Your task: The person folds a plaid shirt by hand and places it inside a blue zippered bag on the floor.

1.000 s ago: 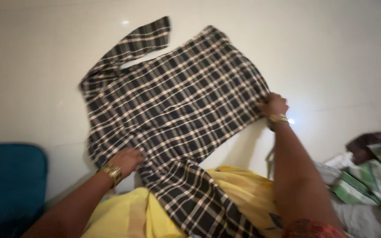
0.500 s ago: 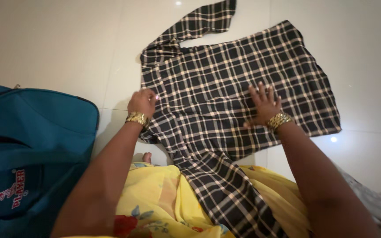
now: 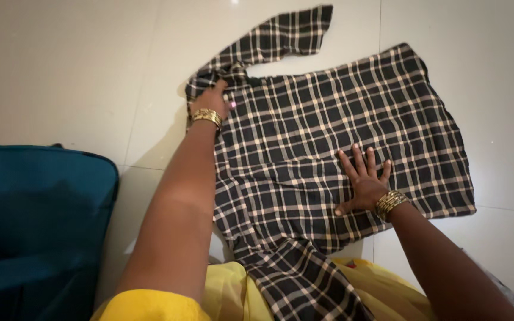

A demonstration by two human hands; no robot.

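Only the one view here, the head camera looking straight down. A black-and-cream checked cotton shirt [image 3: 328, 137] is spread flat on the glossy off-white tiled floor [image 3: 60, 65], filling most of the middle of the shot. One long sleeve [image 3: 278, 37] angles off at the top, up and to the right from the shoulder, while the near end of the shirt runs back toward the person and lies over their lap on some bright yellow cloth [image 3: 233, 291].

The left hand [image 3: 212, 101] is stretched out to the far left corner of the shirt, right where that sleeve joins the body. The fabric is bunched up there and the fingers seem curled into it, so that grip looks clamped on the shirt, though the fingertips themselves are tucked out of sight. There's a stack of gold bangles [image 3: 207, 116] on that wrist.

The right hand [image 3: 364, 181] is lying palm-down on the shirt's lower right part, fingers spread apart and flat, just pressing on the cloth, not pinching anything. More gold bangles [image 3: 390, 203] sit on that wrist too.

Off to the left, a teal fabric bag [image 3: 31, 226] sits on the floor, near the left arm but apart from the shirt.
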